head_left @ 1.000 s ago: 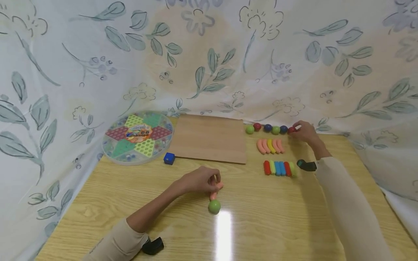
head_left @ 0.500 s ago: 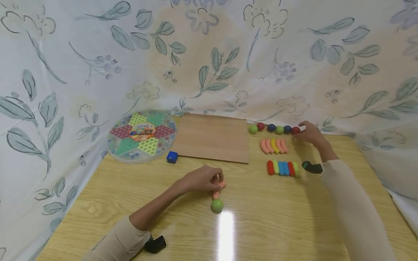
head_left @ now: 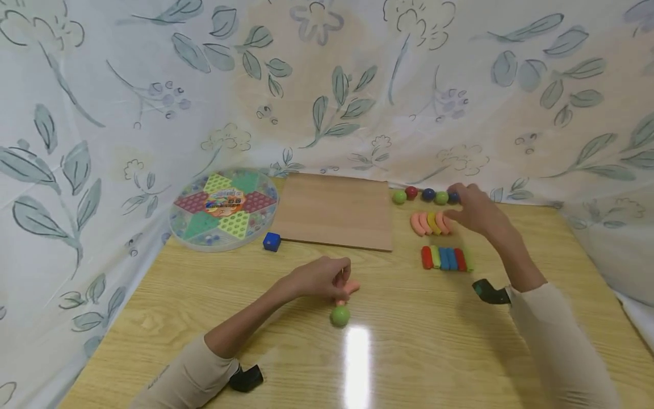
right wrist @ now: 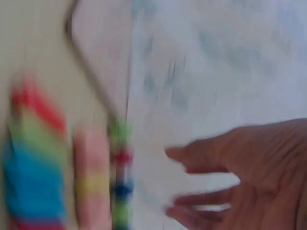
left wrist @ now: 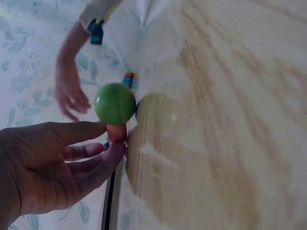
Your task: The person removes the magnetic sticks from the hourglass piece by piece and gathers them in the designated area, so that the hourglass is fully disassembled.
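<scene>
My left hand [head_left: 321, 278] rests on the wooden table [head_left: 204, 307] and pinches a short orange piece [head_left: 348, 289] between thumb and fingers. A green ball [head_left: 339, 316] sits against that piece's near end. The left wrist view shows the same pinch on the orange piece [left wrist: 116, 132], with the green ball [left wrist: 114, 103] just beyond it. My right hand [head_left: 472, 210] hovers with fingers spread and holds nothing. It is over the right end of a row of coloured balls [head_left: 428, 195] and a cluster of curved orange and yellow pieces [head_left: 429, 223]. The right wrist view is blurred.
A row of straight red, green and blue pieces [head_left: 445, 258] lies nearer than the curved ones. A wooden board [head_left: 334, 211], a blue cube [head_left: 272, 242] and a round checkers box [head_left: 225, 209] sit at the back left. Floral cloth surrounds the table.
My right hand has left the red ball at the right end of the row and drawn left and nearer, over the curved pieces. The left hand keeps its pinch in place.
</scene>
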`<state>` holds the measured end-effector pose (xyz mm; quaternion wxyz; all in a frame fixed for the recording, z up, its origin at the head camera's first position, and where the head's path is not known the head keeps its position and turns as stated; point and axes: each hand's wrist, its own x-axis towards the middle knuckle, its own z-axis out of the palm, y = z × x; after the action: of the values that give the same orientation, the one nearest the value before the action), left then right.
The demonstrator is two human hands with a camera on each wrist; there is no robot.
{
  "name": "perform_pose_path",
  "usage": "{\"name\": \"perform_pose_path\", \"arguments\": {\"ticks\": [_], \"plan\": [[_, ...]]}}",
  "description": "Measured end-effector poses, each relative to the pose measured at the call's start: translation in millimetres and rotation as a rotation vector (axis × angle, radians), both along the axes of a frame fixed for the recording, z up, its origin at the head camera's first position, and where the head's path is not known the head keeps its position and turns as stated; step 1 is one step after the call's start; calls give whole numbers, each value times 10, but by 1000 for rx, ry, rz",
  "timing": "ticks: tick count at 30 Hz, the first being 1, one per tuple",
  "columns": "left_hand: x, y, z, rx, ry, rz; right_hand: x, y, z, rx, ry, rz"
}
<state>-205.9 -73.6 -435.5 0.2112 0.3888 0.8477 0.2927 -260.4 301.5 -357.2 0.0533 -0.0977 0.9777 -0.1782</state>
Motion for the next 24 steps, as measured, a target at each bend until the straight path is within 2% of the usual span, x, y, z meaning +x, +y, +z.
{"name": "perform_pose_path", "arguments": {"ticks": [4, 6, 8, 11, 14, 17, 24], "plan": [[-11, 0, 22, -8, -3, 17, 349, -627, -118, -107, -9, 315], [-12, -16, 55, -25, -2, 23, 509, -906, -234, -132, -59, 435], [-9, -32, 100, -49, -1, 12, 649, -1139, -350, -132, -102, 508], [4, -54, 153, -111, -15, -24, 785, -1389, -508, -106, -93, 570], [20, -58, 171, -152, -59, -76, 863, -1507, -635, -92, -14, 599], [30, -41, 164, -152, -86, -110, 907, -1535, -717, -82, 78, 624], [34, -26, 168, -164, -64, -96, 957, -1540, -792, 40, 257, 709]]}}
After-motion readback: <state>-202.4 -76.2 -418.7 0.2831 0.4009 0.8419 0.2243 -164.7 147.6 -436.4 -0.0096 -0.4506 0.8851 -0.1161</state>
